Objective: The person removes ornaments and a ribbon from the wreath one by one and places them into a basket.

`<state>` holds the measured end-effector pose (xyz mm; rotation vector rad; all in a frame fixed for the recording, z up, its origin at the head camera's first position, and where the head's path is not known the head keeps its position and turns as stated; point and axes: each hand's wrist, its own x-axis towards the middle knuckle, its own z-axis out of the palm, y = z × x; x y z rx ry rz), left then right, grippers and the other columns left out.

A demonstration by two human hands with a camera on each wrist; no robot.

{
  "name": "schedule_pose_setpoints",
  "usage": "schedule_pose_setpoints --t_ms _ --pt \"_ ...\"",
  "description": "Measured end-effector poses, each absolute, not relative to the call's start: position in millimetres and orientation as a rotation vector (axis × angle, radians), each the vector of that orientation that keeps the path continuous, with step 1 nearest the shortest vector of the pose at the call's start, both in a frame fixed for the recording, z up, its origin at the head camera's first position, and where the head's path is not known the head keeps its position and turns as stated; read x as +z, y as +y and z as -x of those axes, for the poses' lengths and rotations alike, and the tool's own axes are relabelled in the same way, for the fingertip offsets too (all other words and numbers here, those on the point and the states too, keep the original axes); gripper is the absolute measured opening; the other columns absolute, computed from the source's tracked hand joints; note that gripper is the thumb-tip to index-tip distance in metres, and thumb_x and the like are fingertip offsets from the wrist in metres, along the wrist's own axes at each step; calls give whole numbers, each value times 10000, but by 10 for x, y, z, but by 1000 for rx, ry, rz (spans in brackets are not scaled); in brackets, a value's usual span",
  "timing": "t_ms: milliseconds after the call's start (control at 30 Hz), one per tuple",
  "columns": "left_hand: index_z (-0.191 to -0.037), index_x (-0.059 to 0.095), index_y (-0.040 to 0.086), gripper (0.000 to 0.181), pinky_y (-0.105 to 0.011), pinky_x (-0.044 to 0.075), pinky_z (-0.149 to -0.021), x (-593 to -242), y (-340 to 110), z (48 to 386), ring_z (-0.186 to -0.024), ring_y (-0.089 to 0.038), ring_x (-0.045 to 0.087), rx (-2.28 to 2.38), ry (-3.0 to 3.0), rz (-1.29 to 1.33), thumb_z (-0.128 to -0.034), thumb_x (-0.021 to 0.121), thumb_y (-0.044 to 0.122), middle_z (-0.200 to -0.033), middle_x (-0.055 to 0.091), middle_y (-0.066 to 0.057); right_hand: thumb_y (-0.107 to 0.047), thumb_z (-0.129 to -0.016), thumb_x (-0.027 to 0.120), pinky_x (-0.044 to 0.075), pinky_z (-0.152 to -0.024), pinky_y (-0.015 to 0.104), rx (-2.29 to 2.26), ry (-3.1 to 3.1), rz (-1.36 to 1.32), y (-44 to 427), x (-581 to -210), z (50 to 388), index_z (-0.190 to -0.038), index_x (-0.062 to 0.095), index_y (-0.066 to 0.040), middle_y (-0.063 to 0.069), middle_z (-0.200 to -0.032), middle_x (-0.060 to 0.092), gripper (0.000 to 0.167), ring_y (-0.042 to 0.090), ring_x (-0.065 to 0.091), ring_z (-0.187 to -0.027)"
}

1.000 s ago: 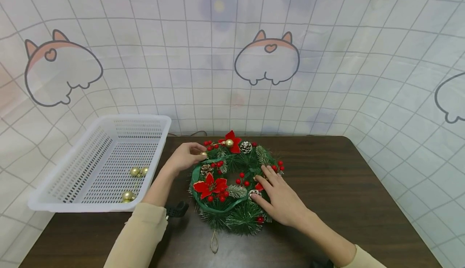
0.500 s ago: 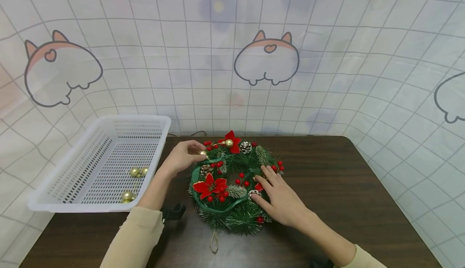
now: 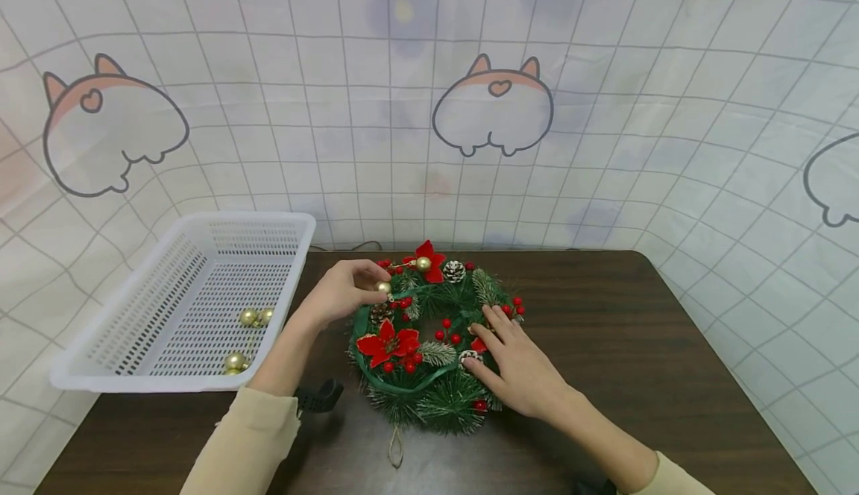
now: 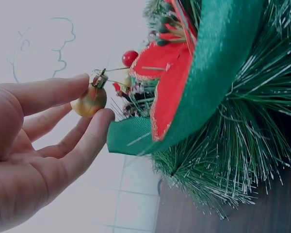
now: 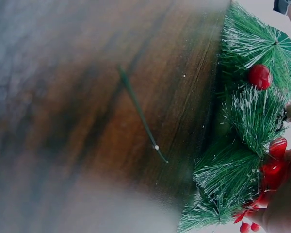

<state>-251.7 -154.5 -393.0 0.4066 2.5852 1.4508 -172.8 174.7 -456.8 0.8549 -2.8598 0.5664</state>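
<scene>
A green Christmas wreath lies on the dark wooden table, trimmed with red poinsettias, berries, pine cones and a green ribbon. At its upper left, my left hand pinches a small gold ball ornament between thumb and fingertips. The ball's metal cap faces the wreath in the left wrist view. A second gold ball sits against the upper poinsettia. On the wreath's right side rests my right hand, fingers spread and mostly straight, near a snowy pine cone.
A white perforated basket stands to the left with several gold balls inside. A twine loop sticks out from the wreath's front. Behind the table hangs a white grid-patterned curtain.
My left hand has shifted slightly, and the gold ball in its fingertips has moved a little to the right. The right hand stays in place on the wreath.
</scene>
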Motion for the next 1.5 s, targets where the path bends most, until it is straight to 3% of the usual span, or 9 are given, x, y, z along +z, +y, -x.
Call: schedule_pose_setpoints --t_ms 767,1033,1300,1500 --pt "-1141 718 66 250 -387 552 -705 -3966 -1299 2583 -914 -239 654 1445 2565 -455 -907 797 108 -1036 705 -65 -579 -1056 458 221 -1203 548 567 -2857 -854 1746 -4560 1721 -1491 523 -46 204 -1651 256 691 348 194 -1535" --pt "-1183 717 101 280 -398 538 -736 -3933 -1252 2584 -998 -271 628 1474 2600 -434 -919 798 149 -1074 693 -53 -578 -1058 453 225 -1201 552 569 -2846 -864 1750 -4561 1730 -1484 529 -40 209 -1647 264 691 350 201 -1533" --pt "-1204 706 95 294 -477 541 -886 -3824 -1316 2520 -1090 -257 641 1549 2598 -468 -930 789 165 -1143 691 -38 -578 -1058 452 218 -1204 550 561 -2854 -855 1747 -4565 1736 -1487 526 -42 207 -1650 260 691 347 194 -1536" --pt "-1203 707 112 286 -470 543 -906 -3684 -1430 2421 -1095 -251 659 1534 2615 -508 -934 784 169 -1157 707 -47 -564 -1059 463 221 -1200 560 568 -2850 -862 1743 -4563 1735 -1485 528 -38 212 -1646 267 679 355 199 -1533"
